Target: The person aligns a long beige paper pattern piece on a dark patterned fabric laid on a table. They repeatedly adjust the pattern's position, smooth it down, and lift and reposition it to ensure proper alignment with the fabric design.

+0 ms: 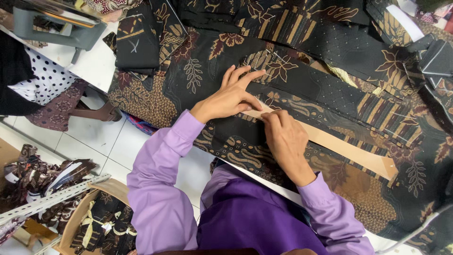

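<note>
The left hand (231, 97) is lying flat with fingers spread, pressing on the black patterned cloth (302, 80) that is covering the table (96, 63). The right hand (285, 141) is curling its fingers, pinching the near end of a tan paper strip (351, 153) that is lying slantwise across the cloth, just beside the left thumb

White worktable (96, 66), bare only at left corner and along near edge. Dark batik fabric (198, 66) with brown leaf and flower print spread flat across nearly whole top. Folded dark fabric pieces (138, 45) stacked at left. Long tan paper strip (349, 151) lies diagonally on fabric. Grey machine base (56, 28) at far left corner.
</note>
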